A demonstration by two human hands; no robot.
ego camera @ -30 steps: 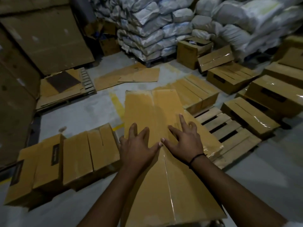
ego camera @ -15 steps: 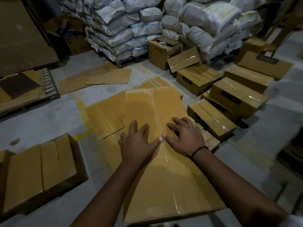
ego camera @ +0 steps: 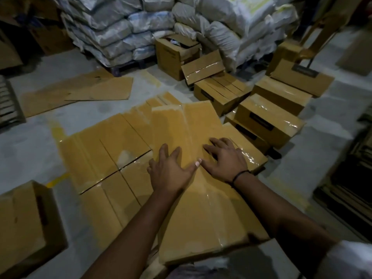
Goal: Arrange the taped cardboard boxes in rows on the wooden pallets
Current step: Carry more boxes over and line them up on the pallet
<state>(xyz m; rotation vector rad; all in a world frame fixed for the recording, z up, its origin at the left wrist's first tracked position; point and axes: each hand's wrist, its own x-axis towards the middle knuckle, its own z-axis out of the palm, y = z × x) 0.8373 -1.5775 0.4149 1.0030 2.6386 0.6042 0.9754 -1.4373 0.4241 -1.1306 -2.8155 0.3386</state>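
Observation:
A long taped cardboard box (ego camera: 201, 208) fills the middle of the head view, its taped seam running away from me. My left hand (ego camera: 171, 170) lies flat on its top, fingers spread. My right hand (ego camera: 225, 158) presses on the top just to the right, with a black band on the wrist. The thumbs nearly touch. Taped boxes (ego camera: 104, 150) lie flat in rows directly to the left of it. More taped boxes (ego camera: 269, 119) sit to the right. The pallet under them is hidden.
Stacked white sacks (ego camera: 141, 33) stand at the back. An open box (ego camera: 175, 53) sits before them. Flat cardboard sheets (ego camera: 80, 93) lie on the concrete floor at left. Another box (ego camera: 26, 222) is at my near left. A dark pallet stack (ego camera: 352, 178) is at right.
The view has swung left to right and the box under my hands has moved over the rows of boxes. Both hands stay flat on its top.

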